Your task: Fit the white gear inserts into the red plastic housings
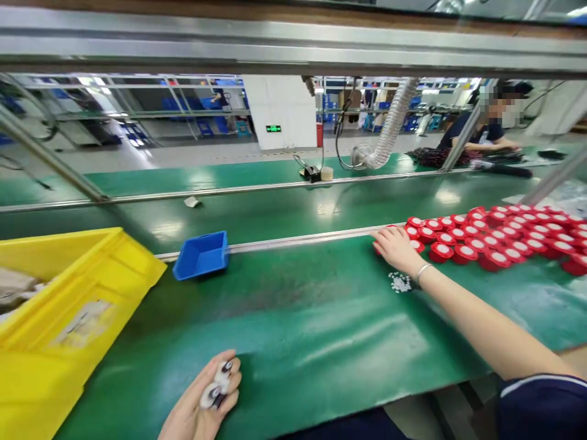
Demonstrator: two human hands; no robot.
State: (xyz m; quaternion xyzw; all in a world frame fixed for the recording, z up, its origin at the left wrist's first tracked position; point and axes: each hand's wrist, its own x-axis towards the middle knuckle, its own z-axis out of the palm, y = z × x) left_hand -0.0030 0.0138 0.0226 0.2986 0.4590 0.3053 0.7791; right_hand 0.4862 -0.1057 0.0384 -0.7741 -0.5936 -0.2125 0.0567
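Note:
My left hand (pixel 206 397) is at the lower left over the green mat, palm up, its fingers curled round small white and black parts (pixel 217 386). Farther off on the right, my right hand (pixel 397 247) reaches palm down onto a red cup with a white top at the left end of many red cups (pixel 465 252). Its fingertips rest at that cup, and part of the red shows beneath them. A small heap of tiny white pieces (pixel 400 282) lies just below my right wrist.
A yellow crate (pixel 105 305) stands at the left, with a blue tray (pixel 202 255) beside it. A metal rail (pixel 293 239) crosses the green table (pixel 293 342). Beyond are a flexible duct (pixel 394 128) and, at the back right, a seated person (pixel 486 131).

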